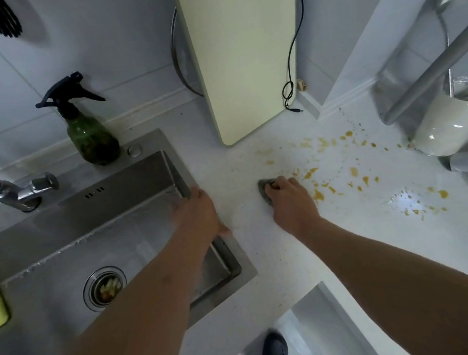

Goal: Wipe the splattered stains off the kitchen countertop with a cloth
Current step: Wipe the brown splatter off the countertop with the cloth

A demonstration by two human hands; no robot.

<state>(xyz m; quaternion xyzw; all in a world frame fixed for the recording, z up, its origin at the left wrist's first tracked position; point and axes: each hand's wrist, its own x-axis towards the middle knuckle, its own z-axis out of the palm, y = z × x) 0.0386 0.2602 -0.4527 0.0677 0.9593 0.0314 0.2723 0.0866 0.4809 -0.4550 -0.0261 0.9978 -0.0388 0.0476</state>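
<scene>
Many yellow stains (355,172) lie at 3 o'clock of the right hand (290,202), which pinches the grey cloth (265,188) against the table (357,250); the left hand (198,212), fingers relaxed, rests on the sink (54,232) rim, probably for support.

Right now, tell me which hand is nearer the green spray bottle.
Left. The left hand rests on the sink's right rim, below and right of the green spray bottle. The right hand, gripping the cloth, is farther right.

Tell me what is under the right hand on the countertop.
A grey cloth lies under the right hand, pressed on the white countertop. Only its left edge shows past the fingers; the rest is covered. Whether stains lie beneath it cannot be seen.
</scene>
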